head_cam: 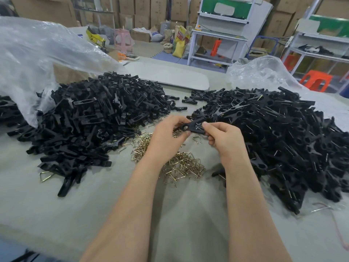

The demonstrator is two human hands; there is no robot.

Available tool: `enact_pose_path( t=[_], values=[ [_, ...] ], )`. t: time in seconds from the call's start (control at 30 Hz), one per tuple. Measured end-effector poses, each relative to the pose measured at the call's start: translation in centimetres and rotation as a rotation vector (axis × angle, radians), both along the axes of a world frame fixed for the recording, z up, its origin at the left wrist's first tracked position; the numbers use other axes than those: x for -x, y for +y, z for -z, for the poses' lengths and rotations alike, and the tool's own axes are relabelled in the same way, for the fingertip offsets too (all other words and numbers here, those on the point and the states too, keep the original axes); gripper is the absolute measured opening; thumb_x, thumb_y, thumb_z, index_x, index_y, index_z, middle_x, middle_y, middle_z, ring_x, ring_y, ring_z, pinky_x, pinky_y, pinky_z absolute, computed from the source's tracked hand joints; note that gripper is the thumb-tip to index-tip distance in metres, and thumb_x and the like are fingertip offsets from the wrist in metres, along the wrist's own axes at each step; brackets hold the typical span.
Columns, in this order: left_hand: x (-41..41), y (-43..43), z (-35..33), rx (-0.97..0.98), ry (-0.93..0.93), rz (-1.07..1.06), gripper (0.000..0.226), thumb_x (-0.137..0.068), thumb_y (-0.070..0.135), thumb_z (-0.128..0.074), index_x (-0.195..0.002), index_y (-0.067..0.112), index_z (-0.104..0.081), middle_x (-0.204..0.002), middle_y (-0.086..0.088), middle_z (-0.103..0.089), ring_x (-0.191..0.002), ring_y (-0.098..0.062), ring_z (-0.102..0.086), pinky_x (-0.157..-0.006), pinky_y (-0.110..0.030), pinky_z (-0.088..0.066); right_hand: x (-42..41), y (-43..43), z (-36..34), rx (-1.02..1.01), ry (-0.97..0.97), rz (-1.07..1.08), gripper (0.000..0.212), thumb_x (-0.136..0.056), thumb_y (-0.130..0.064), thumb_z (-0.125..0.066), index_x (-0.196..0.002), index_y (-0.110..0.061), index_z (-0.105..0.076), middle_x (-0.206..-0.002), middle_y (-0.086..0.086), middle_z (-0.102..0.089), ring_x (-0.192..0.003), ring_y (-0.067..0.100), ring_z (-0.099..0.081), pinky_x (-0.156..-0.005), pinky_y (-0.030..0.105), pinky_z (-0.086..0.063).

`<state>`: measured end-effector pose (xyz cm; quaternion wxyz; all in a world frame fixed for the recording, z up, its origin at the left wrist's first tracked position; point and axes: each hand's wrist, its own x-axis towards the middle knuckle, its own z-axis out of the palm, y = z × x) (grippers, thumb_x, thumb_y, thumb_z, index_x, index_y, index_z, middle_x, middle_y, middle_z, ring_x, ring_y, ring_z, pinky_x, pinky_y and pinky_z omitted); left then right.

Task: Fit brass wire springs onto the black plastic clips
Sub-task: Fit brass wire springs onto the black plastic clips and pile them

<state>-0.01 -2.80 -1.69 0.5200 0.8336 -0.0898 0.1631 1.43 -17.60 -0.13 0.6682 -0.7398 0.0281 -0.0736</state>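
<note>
Clip (194, 127) pinched by left hand (166, 137), right hand (224, 138); right pile (273, 133) just beside.

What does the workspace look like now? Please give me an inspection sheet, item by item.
Surface: grey table, parts heaped across it.
Job's things: springless clips piled left; clips with springs piled right; brass springs loose between; held clip above them.
Clutter: clear plastic bag over the left pile.
Grippers: left hand and right hand both pinch the held clip.
Cables: thin pink strand at right edge; cannot tell if cable.
Surroundings: cardboard boxes, white workbench, orange stool.
</note>
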Motion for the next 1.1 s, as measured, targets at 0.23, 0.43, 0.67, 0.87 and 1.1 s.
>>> enact_pose_path(
  t=[0.23, 0.43, 0.67, 0.87, 1.1],
  values=[
    [0.1, 0.1, 0.1, -0.085, -0.087, -0.003, 0.022, -0.083, 0.012, -0.070, -0.102, 0.022, -0.065, -0.090, 0.021, -0.053, -0.084, 0.007, -0.049, -0.076, -0.001, -0.035, -0.2, -0.1, 0.3, 0.117, -0.020, 0.008, 0.015, -0.083, -0.013, -0.070, -0.068, -0.013, -0.068, -0.050, -0.003, -0.051, -0.047, 0.005, -0.043, -0.051, 0.017, -0.039],
    [0.7, 0.2, -0.9, 0.135, 0.056, 0.154, 0.023, -0.080, 0.010, -0.073, -0.093, 0.027, -0.065, -0.080, 0.010, -0.062, -0.075, -0.003, -0.057, -0.073, -0.011, -0.048, 0.0, -1.3, -0.2, -0.438, 0.287, -0.411, 0.031, -0.072, -0.034, -0.070, -0.086, -0.007, -0.062, -0.064, 0.001, -0.056, -0.053, 0.009, -0.051, -0.050, 0.018, -0.047],
    [1.3, 0.3, -1.9, 0.162, 0.068, 0.255, 0.024, -0.081, 0.014, -0.073, -0.097, 0.029, -0.065, -0.102, 0.012, -0.063, -0.090, 0.013, -0.055, -0.080, -0.002, -0.039, 0.5, 0.0, 0.4, -0.472, 0.372, -0.725, 0.059, -0.073, -0.061, -0.060, -0.094, -0.006, -0.068, -0.070, 0.006, -0.064, -0.051, 0.011, -0.060, -0.050, 0.020, -0.052],
    [1.8, -0.2, -2.4, 0.160, 0.134, 0.373, 0.041, -0.081, 0.014, -0.072, -0.120, 0.019, -0.062, -0.111, 0.004, -0.066, -0.105, -0.008, -0.061, -0.101, -0.032, -0.046, 0.5, 0.9, 0.5, -0.509, 0.269, -0.684, 0.028, -0.077, -0.037, -0.064, -0.070, -0.009, -0.061, -0.052, -0.002, -0.041, -0.032, 0.002, -0.031, -0.034, 0.014, -0.028],
    [1.5, 0.1, -1.9, 0.244, 0.121, 0.373, 0.026, -0.082, 0.012, -0.072, -0.105, 0.024, -0.067, -0.096, 0.005, -0.073, -0.089, -0.003, -0.065, -0.084, -0.019, -0.051, 0.7, 0.7, 0.6, -0.434, 0.334, -0.734, 0.052, -0.068, -0.063, -0.065, -0.078, -0.011, -0.064, -0.049, -0.003, -0.053, -0.037, 0.005, -0.043, -0.039, 0.014, -0.037]
  ],
)
